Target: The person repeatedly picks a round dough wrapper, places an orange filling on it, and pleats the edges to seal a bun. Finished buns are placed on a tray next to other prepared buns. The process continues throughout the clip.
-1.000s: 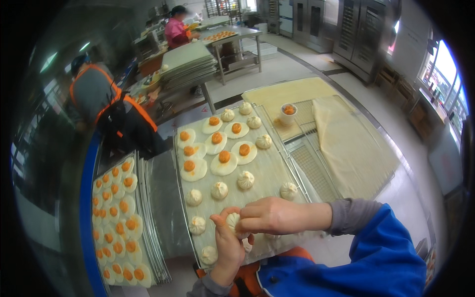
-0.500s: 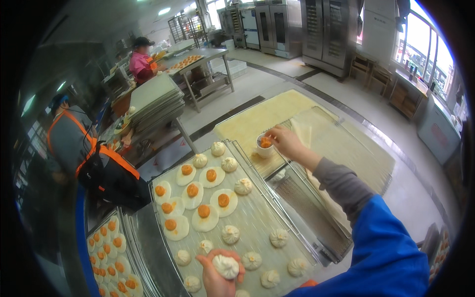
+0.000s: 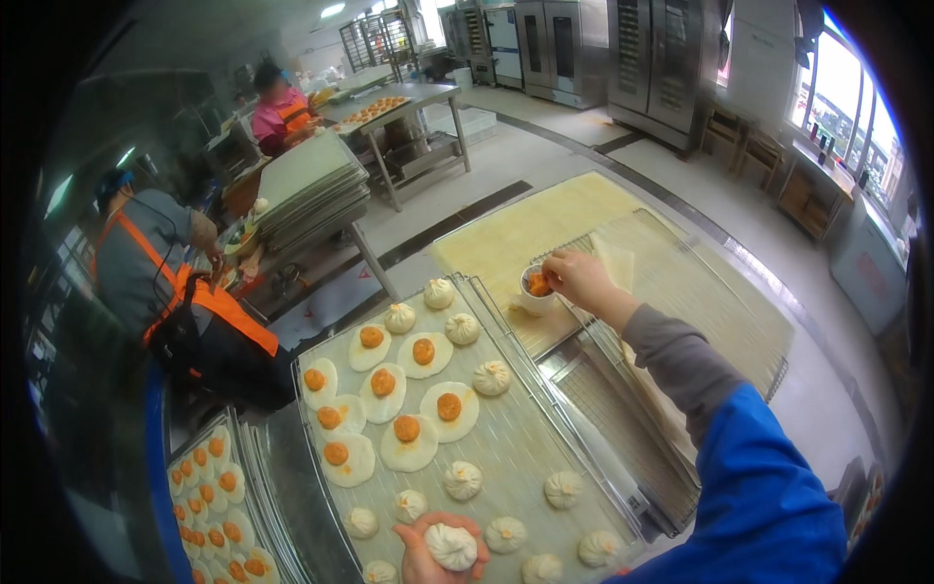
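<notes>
Head view, near edge: left hand [image 3: 428, 555] cupped shut around a pleated bun [image 3: 452, 545], soft, light, easily dented, best cradled from below. Farther out, right hand [image 3: 574, 277] pinching into a small cup [image 3: 535, 289] of orange filling, sticky-looking, beside the tray [image 3: 525, 438].

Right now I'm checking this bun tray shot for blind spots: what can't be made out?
- Left hand: cut off by the head view's lower edge; its grip under the pleated bun is hidden.
- Right hand: fingertips dip into the small white cup, so what they pinch is hidden.
- Left-side tray of filled rounds: cut by the fisheye rim.
</notes>
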Demonstrator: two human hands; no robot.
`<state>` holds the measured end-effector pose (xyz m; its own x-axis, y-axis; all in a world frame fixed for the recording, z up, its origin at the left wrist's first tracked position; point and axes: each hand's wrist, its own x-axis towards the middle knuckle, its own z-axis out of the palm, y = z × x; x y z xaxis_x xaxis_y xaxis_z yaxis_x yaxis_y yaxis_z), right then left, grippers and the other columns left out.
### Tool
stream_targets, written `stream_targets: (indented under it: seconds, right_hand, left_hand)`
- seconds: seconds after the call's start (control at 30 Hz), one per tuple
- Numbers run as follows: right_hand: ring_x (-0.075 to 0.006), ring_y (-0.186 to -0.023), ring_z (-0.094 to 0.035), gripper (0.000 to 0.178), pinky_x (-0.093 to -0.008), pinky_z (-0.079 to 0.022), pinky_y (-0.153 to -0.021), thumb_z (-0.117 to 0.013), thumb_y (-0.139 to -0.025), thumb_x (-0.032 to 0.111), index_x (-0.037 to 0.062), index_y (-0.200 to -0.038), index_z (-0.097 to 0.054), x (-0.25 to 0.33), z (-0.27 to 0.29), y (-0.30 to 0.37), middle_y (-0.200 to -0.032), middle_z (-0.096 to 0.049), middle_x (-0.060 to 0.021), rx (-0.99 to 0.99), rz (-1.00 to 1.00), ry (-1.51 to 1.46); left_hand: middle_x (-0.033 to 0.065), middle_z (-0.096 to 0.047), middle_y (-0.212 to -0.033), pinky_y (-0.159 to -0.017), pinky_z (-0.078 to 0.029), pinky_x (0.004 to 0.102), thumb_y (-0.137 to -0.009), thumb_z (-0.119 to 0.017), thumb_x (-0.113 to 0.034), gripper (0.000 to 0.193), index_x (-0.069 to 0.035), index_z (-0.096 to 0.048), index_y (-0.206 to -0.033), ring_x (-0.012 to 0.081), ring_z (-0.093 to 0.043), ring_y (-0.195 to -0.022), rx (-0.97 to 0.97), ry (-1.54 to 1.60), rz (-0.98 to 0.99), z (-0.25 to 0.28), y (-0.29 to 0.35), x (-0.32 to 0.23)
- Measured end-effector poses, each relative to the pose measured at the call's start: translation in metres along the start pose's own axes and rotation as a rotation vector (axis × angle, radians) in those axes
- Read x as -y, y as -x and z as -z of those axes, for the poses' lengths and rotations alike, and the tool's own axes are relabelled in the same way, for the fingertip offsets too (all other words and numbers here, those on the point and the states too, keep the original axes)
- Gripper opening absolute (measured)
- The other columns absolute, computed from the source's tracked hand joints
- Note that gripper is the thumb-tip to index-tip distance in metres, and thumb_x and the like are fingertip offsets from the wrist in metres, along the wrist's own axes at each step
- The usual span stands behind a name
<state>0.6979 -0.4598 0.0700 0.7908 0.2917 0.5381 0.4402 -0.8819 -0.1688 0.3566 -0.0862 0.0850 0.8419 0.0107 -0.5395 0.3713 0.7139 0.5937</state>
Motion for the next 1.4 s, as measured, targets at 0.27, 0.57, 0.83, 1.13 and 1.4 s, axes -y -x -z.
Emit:
stream_targets:
  seconds: [0.27,0.57,0.83,1.13,1.4]
  right_hand:
    - [-0.0142,-0.088,-0.068,0.014,-0.0287,-0.054,-0.08,-0.07,-0.096,0.017,0.0053,-0.103,-0.075,0.044,0.04,-0.003,-0.093,-0.073,-0.0039,0.236,-0.508,-0.869]
    - [-0.0172,-0.084,-0.067,0.009,-0.0314,-0.052,-0.069,-0.076,-0.09,0.008,0.0067,-0.099,-0.074,0.231,0.16,0.093,-0.095,-0.069,-0.0041,0.43,0.259,-1.135]
    - [-0.0194,-0.081,-0.064,0.026,-0.0328,-0.05,-0.067,-0.076,-0.077,0.016,0.009,-0.101,-0.07,0.257,0.182,0.102,-0.094,-0.066,-0.0019,0.156,0.57,-0.719]
    - [-0.0138,-0.087,-0.064,0.035,-0.0286,-0.046,-0.07,-0.07,-0.078,0.02,0.0084,-0.111,-0.072,0.27,0.184,0.12,-0.101,-0.066,0.0003,-0.009,0.729,-0.385]
    - [-0.034,-0.105,-0.066,0.064,-0.0453,-0.05,-0.093,-0.066,-0.097,0.036,-0.0023,-0.145,-0.049,0.266,0.17,0.12,-0.122,-0.066,-0.0139,0.314,0.584,-0.85]
  left_hand:
    - [0.0078,-0.072,-0.095,-0.06,-0.059,0.0348,-0.11,-0.034,-0.057,0.053,-0.013,-0.063,-0.107,0.0216,-0.07,-0.078,0.13,-0.036,0.047,-0.026,0.002,-0.003]
    - [0.0152,-0.066,-0.098,-0.062,-0.051,0.031,-0.106,-0.019,-0.069,0.074,-0.004,-0.052,-0.118,0.0222,-0.066,-0.078,0.43,-0.158,-0.131,-0.082,0.03,0.004]
    - [0.0145,-0.065,-0.097,-0.063,-0.052,0.0309,-0.106,-0.02,-0.068,0.074,-0.003,-0.052,-0.12,0.0212,-0.065,-0.079,0.395,-0.197,-0.224,-0.082,0.049,0.007]
    - [0.0118,-0.063,-0.106,-0.063,-0.052,0.0347,-0.106,-0.023,-0.069,0.07,-0.007,-0.054,-0.119,0.0218,-0.064,-0.079,0.23,-0.078,-0.234,-0.077,0.059,0.014]
    - [0.0132,-0.063,-0.126,-0.092,-0.053,0.038,-0.107,-0.021,-0.069,0.076,-0.006,-0.049,-0.138,0.0227,-0.064,-0.104,0.297,-0.137,-0.265,-0.072,0.057,0.018]
